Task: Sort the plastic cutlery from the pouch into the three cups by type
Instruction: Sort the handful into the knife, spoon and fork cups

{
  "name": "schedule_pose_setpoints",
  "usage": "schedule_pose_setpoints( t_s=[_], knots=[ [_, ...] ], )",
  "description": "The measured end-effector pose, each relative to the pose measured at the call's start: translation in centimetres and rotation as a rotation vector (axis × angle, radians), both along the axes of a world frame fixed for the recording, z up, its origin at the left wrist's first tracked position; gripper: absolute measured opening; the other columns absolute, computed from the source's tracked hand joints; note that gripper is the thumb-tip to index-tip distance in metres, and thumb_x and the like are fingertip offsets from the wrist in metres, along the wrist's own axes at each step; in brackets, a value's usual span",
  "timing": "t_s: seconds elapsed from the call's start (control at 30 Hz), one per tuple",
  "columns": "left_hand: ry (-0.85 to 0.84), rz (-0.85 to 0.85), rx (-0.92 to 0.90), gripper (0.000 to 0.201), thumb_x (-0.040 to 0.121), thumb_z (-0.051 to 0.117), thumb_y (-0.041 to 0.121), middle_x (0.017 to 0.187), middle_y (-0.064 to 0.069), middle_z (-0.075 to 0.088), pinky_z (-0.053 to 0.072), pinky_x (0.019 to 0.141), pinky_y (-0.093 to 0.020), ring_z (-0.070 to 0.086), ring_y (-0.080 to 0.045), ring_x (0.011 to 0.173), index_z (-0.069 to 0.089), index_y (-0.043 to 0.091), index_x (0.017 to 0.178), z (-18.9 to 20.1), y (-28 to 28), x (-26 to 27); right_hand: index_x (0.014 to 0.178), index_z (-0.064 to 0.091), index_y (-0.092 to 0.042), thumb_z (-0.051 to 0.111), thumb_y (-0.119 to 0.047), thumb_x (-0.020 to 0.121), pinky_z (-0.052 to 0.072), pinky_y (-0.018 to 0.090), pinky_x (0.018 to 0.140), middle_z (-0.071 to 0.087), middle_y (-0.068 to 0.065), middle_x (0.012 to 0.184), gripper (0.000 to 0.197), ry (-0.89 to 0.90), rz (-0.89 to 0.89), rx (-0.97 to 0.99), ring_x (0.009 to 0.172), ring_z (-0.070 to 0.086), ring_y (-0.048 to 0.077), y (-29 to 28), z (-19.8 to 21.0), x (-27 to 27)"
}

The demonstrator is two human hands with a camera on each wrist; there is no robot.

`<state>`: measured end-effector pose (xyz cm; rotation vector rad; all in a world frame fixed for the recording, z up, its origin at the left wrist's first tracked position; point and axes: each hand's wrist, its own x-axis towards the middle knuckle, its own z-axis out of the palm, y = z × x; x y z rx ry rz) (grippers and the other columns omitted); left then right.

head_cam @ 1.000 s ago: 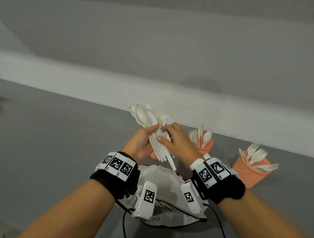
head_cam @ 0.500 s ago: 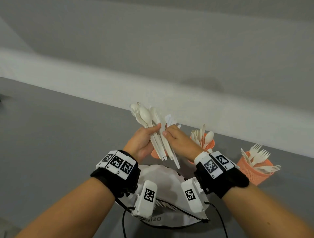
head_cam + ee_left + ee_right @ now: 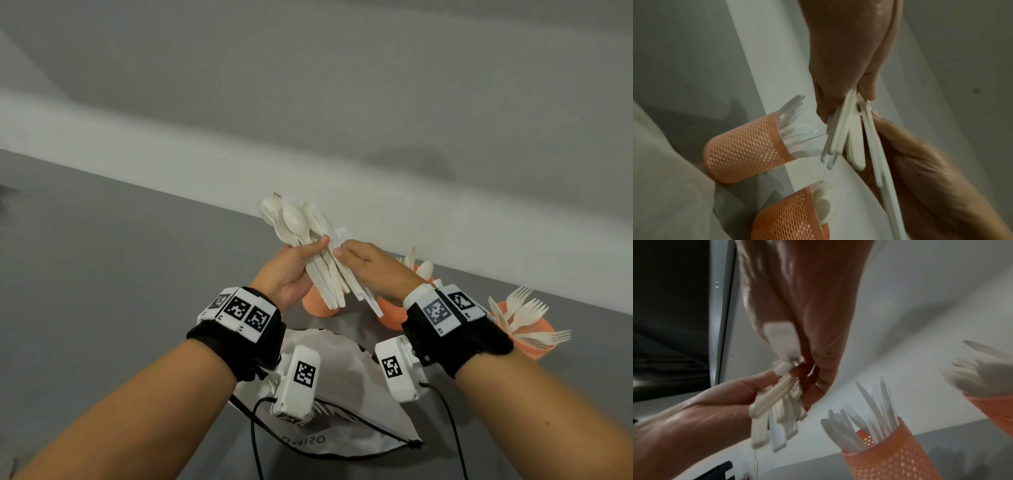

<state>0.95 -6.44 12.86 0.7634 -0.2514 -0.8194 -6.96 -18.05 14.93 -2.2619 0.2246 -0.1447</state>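
My left hand [image 3: 308, 255] grips a bundle of white plastic cutlery [image 3: 301, 222] in the air, heads up, with spoons and forks showing. My right hand [image 3: 344, 251] pinches one white piece at the bundle's right side; its type is unclear. Seen from the left wrist, the bundle's handles [image 3: 840, 138] hang between both hands. Three orange mesh cups stand behind. The left cup [image 3: 318, 306], partly hidden by the handles, holds knives [image 3: 865, 426]. The middle cup [image 3: 392, 313] holds spoons and the right cup [image 3: 529, 337] holds forks. The white pouch [image 3: 346, 383] lies below my wrists.
A grey table [image 3: 102, 274] runs to a white ledge and wall [image 3: 445, 212] just behind the cups. The pouch's black drawstring [image 3: 376, 431] trails toward the near edge. Wrist cameras and cables hang under both forearms.
My right fingertips have slid up the bundle to sit beside the left thumb. The left hand keeps its grip, and the fork head that stood out at the right no longer shows.
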Motion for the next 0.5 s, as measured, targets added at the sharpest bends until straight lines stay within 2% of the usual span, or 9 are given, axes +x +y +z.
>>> schedule_pose_setpoints(
  t_s=[0.13,0.23,0.37,0.5],
  knots=[
    [-0.080,0.069,0.033,0.023,0.089,0.051,-0.006,0.095,-0.014,0.062,0.058,0.078,-0.035,0.066,-0.024,0.088,0.055,-0.001,0.111,-0.1,-0.2,0.3,0.092,0.052,-0.004,0.034,-0.025,0.099,0.041,0.033,0.073,0.053,0.006,0.079,0.028,0.001,-0.058,0.044,0.073,0.050,0.017,0.0,-0.3,0.2],
    [-0.104,0.119,0.057,0.022,0.089,0.050,-0.007,0.094,-0.014,0.062,0.057,0.080,-0.034,0.064,-0.024,0.087,0.056,0.000,0.110,-0.2,-0.5,0.4,0.095,0.049,-0.003,0.034,-0.025,0.099,0.040,0.034,0.073,0.051,0.011,0.084,0.027,-0.033,-0.095,0.010,0.077,0.048,0.020,0.1,-0.8,0.7],
    [-0.113,0.123,0.070,0.023,0.090,0.051,-0.006,0.089,-0.012,0.064,0.059,0.065,-0.030,0.069,-0.019,0.074,0.055,0.000,0.111,-0.2,-0.6,0.4,0.093,0.049,-0.002,0.042,-0.031,0.096,0.044,0.033,0.070,0.056,0.010,0.084,0.031,-0.094,-0.086,-0.013,0.075,0.053,0.019,0.6,-1.6,0.9],
    [-0.131,0.102,0.069,0.026,0.088,0.053,-0.006,0.091,-0.014,0.064,0.059,0.065,-0.031,0.070,-0.020,0.074,0.055,0.001,0.113,-0.4,-0.4,0.4,0.106,0.053,-0.001,0.047,-0.030,0.094,0.049,0.041,0.085,0.064,0.017,0.102,0.032,-0.070,-0.067,0.026,0.093,0.062,0.027,0.5,-2.0,1.0]
  ],
)
